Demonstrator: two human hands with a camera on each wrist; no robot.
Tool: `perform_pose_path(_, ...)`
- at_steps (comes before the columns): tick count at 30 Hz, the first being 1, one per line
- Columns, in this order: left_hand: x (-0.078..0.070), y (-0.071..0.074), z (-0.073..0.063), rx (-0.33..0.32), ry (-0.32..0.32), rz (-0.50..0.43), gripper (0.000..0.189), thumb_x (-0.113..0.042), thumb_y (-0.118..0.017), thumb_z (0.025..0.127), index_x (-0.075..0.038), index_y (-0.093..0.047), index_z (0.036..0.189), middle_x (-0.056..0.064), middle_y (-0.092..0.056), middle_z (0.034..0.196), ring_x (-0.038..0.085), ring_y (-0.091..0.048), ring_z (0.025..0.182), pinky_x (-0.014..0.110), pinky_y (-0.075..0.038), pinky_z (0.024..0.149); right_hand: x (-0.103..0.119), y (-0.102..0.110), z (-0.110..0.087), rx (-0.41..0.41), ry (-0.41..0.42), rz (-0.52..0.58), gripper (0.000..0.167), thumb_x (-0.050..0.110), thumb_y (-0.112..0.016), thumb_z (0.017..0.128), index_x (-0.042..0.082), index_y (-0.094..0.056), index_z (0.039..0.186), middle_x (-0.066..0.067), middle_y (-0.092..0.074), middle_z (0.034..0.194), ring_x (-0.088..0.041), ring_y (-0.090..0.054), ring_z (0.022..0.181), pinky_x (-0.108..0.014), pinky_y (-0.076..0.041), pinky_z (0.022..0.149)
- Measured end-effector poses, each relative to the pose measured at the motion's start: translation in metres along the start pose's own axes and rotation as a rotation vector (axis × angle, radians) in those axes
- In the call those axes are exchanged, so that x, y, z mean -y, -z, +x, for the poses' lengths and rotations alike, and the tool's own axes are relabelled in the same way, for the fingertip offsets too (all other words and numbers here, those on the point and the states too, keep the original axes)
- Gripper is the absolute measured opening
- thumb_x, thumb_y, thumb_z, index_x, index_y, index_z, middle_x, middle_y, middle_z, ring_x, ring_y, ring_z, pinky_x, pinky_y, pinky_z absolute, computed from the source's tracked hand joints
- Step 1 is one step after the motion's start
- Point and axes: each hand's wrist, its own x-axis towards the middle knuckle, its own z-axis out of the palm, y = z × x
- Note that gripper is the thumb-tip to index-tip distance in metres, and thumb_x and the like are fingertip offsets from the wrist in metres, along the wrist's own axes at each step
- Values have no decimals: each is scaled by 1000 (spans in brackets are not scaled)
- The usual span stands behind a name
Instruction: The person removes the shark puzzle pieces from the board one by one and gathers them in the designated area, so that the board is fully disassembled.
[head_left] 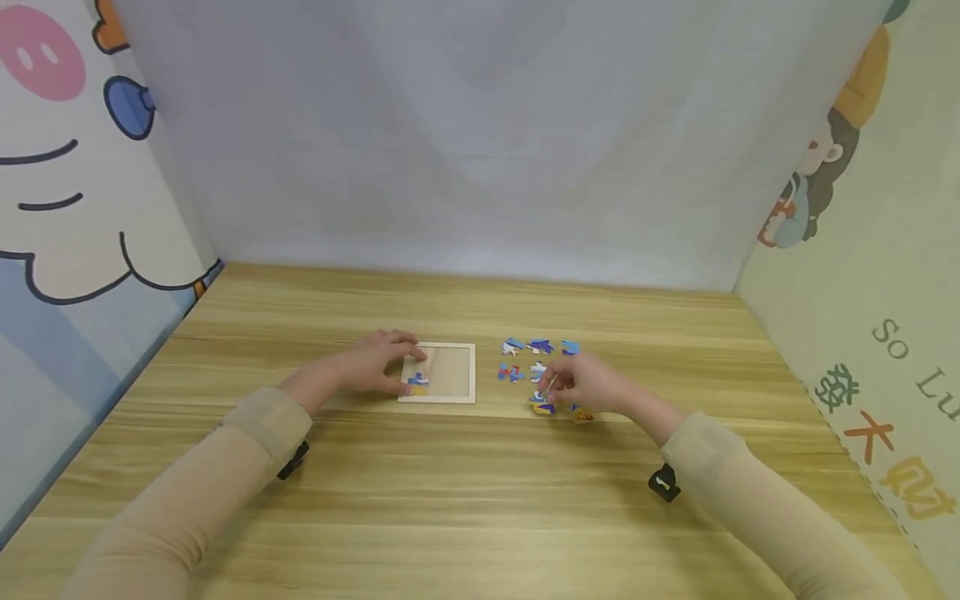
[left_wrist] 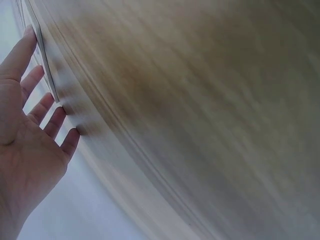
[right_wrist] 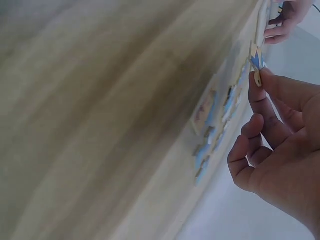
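A shallow wooden puzzle tray [head_left: 472, 375] lies on the table, with a blue and yellow puzzle section [head_left: 417, 385] in its near left corner. My left hand [head_left: 373, 364] rests at the tray's left side, its fingers spread and fairly straight along the rim; the left wrist view shows the thumb against the tray edge. Right of the tray, my right hand [head_left: 588, 385] pinches a jigsaw piece [right_wrist: 256, 59] between thumb and forefinger. Under and around that hand lie several loose jigsaw pieces [head_left: 540, 346], partly hidden by it.
A red and blue piece [head_left: 511, 373] lies nearest the tray's right side. An orange-brown piece [head_left: 581, 413] sits below the right hand. The wood-grain table [head_left: 465, 500] meets a pale curtain [head_left: 480, 167] behind and printed walls at both sides.
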Motion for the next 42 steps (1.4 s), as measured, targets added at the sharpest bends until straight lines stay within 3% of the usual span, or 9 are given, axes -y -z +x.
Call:
perform_pose_path(8, -1, 1, 0, -3, -6, -6, 59, -39, -67, 86, -13, -48, 136, 16, -30, 150, 45, -22, 137, 61, -11, 112, -11, -10, -1, -3, 16, 46, 9, 1, -65, 85, 5, -67, 92, -1, -68, 83, -9, -63, 75, -21, -53, 67)
perform_pose_path(22, -3, 1, -2, -5, -10, -16, 59, -37, -68, 86, -13, -49, 136, 16, -31, 149, 45, -23, 137, 62, -11, 111, -15, -15, 2, -18, -18, 0, 5, 10, -72, 82, 10, -68, 85, 3, -68, 81, -7, -62, 74, -20, -52, 69)
perform_pose_path(31, -1, 0, -3, -13, -20, -12, 59, -38, -68, 86, -13, -49, 136, 17, -32, 148, 44, -24, 136, 63, -12, 111, 0, -2, 3, -75, 31, -8, 8, 10, -72, 82, 8, -68, 88, 1, -64, 83, -14, -49, 69, -23, -41, 58)
perform_pose_path(39, 1, -1, -2, -9, -14, -9, 60, -42, -67, 86, -14, -48, 136, 15, -30, 150, 44, -22, 137, 63, -12, 111, 20, 7, 14, -128, 44, -11, 18, 14, -74, 82, 6, -68, 97, -9, -67, 97, -25, -54, 88, -34, -44, 76)
perform_pose_path(42, 2, -1, -2, -3, -17, -8, 61, -43, -65, 87, -14, -47, 137, 16, -29, 150, 44, -20, 138, 63, -10, 111, 26, 5, 21, -141, 56, -2, 22, 15, -74, 81, 7, -69, 100, -9, -67, 100, -29, -54, 90, -34, -45, 75)
